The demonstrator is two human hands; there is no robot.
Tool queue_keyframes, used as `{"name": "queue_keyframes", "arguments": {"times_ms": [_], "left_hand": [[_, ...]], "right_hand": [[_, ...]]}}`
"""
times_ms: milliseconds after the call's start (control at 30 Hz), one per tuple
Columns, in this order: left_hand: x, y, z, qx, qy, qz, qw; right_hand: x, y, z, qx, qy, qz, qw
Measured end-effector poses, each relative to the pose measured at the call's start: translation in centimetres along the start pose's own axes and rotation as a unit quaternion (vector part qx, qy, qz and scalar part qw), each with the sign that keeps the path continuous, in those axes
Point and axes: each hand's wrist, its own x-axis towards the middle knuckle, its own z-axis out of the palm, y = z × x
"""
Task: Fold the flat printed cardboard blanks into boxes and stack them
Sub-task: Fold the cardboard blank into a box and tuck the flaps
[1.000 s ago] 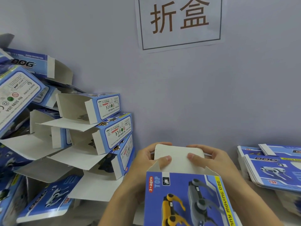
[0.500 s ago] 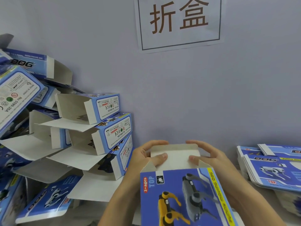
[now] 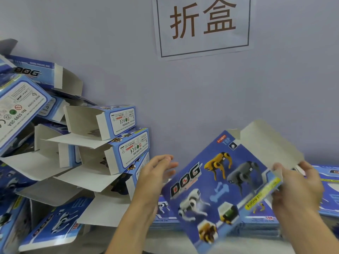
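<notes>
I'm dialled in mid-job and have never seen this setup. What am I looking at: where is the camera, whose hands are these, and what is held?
There is no machine here: a person wears one camera on the head, looking forward and down. The right hand grips a blue printed dog box by its edge, tilted, with its end flap open. The left hand is open beside the box, not touching it. At left, folded boxes are stacked against the wall. Flat blanks lie under and behind the hands. A paper sign hangs above.

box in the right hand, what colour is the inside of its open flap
Plain greyish-white, unprinted, on the box flap, unlike the blue printed outside. Head view shows it best.
</notes>
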Motion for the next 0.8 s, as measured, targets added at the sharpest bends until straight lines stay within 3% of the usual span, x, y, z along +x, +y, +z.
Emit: {"name": "queue_keyframes", "arguments": {"times_ms": [167, 300, 467, 600, 700, 800], "left_hand": [[-0.4, -0.1, 0.6, 0.070, 0.076, -0.003, 0.995], [-1.0, -0.3, 1.3, 0.047, 0.012, -0.126, 0.991], [-1.4, -0.5, 2.1, -0.151, -0.043, -0.165, 0.974], [-1.5, -0.3, 2.8, -0.250, -0.015, -0.131, 0.959], [-1.7, 0.1, 3.4, -0.319, 0.024, -0.082, 0.944], [-1.7, 0.5, 3.5, -0.376, 0.036, -0.026, 0.925]], "right_hand": [[-0.9, 0.6, 1.1, 0.000, 0.095, -0.066, 0.993], [-1.7, 1.4, 2.3, 0.042, 0.076, -0.041, 0.995], [-2.8, 2.6, 3.3, 0.083, -0.030, 0.045, 0.995], [-3.6, 2.8, 3.4, 0.103, -0.199, 0.095, 0.970], [-3.7, 2.4, 3.1, 0.062, -0.311, 0.094, 0.944], [-3.1, 1.4, 2.5, -0.001, -0.353, 0.048, 0.935]]}}
